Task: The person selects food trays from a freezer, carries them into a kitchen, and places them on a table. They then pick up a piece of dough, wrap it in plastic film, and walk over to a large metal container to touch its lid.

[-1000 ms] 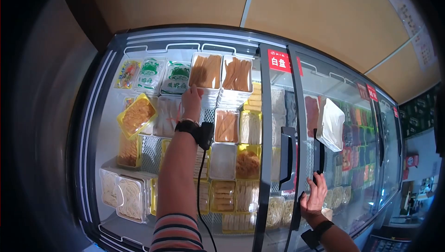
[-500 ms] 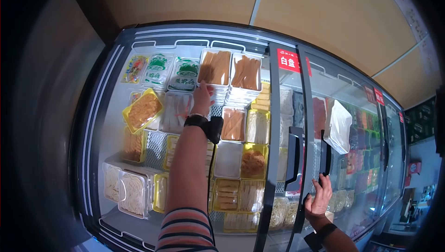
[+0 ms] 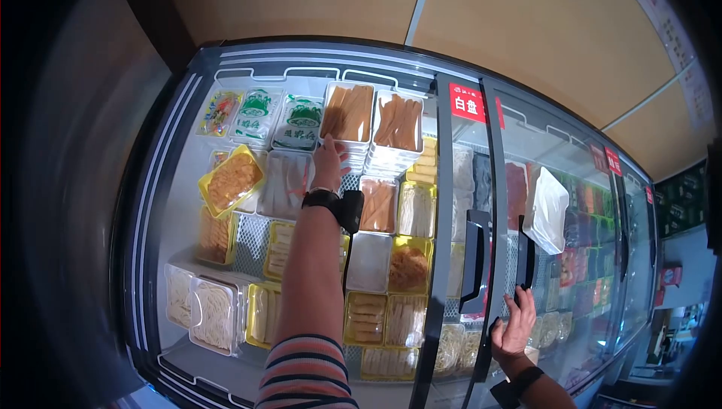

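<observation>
My left hand (image 3: 328,162) reaches into the freezer, fingers apart. Its fingertips are at the near lower-left edge of a stacked white tray of brown flat strips (image 3: 349,112). A second stack, topped by a tray of similar strips (image 3: 398,121), stands just to its right. Under and beside my left wrist lies a clear-wrapped pack of pale contents (image 3: 286,183), partly hidden by the arm. My right hand (image 3: 514,326) rests with spread fingers on the sliding glass door, its thumb by the dark frame edge and its fingers just below a black handle (image 3: 526,258).
Green-printed packs (image 3: 299,123) lie along the back. A yellow tray of orange-brown food (image 3: 231,181) sits tilted at left. Noodle trays (image 3: 212,315) stand in front. A white tray (image 3: 547,209) is on the glass at right. Door frames with a black handle (image 3: 475,255) divide the freezer.
The view has shifted slightly. My left hand stays at the strip tray's edge and my right hand stays on the door; no tray has visibly moved.
</observation>
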The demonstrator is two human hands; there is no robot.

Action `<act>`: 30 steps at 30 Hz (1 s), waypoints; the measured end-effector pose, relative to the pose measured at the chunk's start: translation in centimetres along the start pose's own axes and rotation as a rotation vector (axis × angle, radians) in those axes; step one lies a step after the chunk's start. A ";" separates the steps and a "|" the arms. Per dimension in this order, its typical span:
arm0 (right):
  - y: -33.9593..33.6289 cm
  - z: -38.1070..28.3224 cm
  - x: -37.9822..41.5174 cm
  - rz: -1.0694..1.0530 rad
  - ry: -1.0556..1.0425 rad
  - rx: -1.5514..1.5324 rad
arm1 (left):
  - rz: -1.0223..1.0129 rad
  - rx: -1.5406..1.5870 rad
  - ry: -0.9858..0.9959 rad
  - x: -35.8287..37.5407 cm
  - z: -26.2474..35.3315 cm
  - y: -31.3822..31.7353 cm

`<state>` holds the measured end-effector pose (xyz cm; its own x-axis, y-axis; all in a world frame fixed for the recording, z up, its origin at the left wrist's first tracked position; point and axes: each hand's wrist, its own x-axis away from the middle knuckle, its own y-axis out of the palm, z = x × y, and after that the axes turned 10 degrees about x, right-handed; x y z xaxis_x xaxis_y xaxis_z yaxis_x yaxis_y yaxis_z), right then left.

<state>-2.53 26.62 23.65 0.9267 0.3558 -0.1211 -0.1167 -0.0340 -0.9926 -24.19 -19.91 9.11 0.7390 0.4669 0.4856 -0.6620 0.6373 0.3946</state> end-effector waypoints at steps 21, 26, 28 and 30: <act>-0.2 -0.1 -0.3 0.025 0.004 -0.017 | 0.007 -0.193 -0.065 1.3 2.0 -2.2; 0.0 -0.1 -0.4 0.008 0.005 -0.006 | 0.155 -0.873 0.537 -1.1 3.7 -1.7; 0.2 0.2 -0.2 0.015 -0.008 -0.011 | 0.286 -0.920 1.078 -1.6 2.5 1.2; 0.2 0.1 -0.3 0.012 -0.010 -0.012 | 0.317 -1.038 1.069 -1.3 1.3 2.6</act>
<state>-2.87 26.64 23.51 0.9217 0.3645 -0.1326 -0.1232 -0.0489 -0.9912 -27.08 -19.65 10.50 0.6305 0.5831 -0.5123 -0.7644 0.3516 -0.5405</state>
